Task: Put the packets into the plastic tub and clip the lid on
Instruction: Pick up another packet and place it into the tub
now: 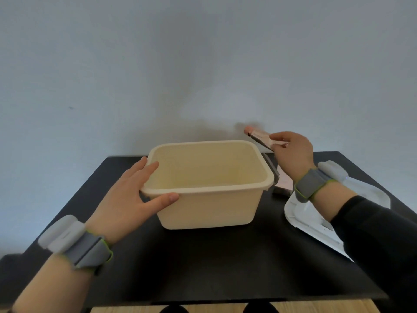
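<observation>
Pink packet (259, 137), pinched in the right hand (291, 152), apparently points up-left beyond the tub (209, 188) steadied by the left hand (126, 204).

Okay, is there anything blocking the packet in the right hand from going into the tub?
Nothing visible does. The right hand holds the packet just beyond the tub's right rim, the tub is open-topped, and the lid lies aside.

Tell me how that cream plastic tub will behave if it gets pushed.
The cream plastic tub looks empty, so probably light and apt to slide on the smooth black table. Its wide flat base suggests it won't tip easily. The left hand gripping its rim should steady it.
</observation>
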{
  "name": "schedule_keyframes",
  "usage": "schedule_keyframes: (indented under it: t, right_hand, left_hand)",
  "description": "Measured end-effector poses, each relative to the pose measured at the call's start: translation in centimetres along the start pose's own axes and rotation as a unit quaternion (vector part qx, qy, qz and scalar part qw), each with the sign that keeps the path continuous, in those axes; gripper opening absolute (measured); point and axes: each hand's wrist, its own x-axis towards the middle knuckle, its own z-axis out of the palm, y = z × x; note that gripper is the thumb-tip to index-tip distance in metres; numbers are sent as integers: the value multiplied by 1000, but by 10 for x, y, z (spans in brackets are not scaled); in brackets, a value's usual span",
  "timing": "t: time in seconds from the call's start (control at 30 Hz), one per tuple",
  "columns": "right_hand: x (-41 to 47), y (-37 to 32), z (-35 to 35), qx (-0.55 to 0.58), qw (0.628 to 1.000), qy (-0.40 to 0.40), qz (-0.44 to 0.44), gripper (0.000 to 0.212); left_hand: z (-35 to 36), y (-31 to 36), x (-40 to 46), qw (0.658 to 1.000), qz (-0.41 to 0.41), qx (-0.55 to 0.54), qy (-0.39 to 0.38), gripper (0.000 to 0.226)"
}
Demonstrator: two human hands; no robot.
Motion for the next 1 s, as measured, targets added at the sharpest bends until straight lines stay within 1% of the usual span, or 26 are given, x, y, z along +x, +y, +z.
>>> schedule_keyframes:
  t: [0.13, 0.27, 0.43, 0.5, 0.63, 1.0]
  right_hand:
    - [3, -11, -10, 118, 993, 10, 3, 32]
    - [1, -22, -13, 189, 982, 9, -23, 28]
    - [-9, -39, -12, 258, 964, -51, -48, 27]
    - [-14, -44, -10, 259, 961, -79, -55, 26]
    - [-22, -51, -4, 244, 962, -109, -59, 20]
    - [-27, -48, 8, 198, 969, -137, -57, 19]
  left_hand:
    - [1, -1, 0, 1000, 1, -3, 4, 107]
    - [-1, 0, 0, 1000, 2, -8, 2, 106]
    - [-2, 0, 0, 1000, -5, -13, 3, 102]
    - [-2, 0, 0, 1000, -7, -22, 6, 101]
    - [-2, 0, 0, 999, -10, -31, 8, 100]
    - [-2, -3, 0, 999, -10, -45, 17, 90]
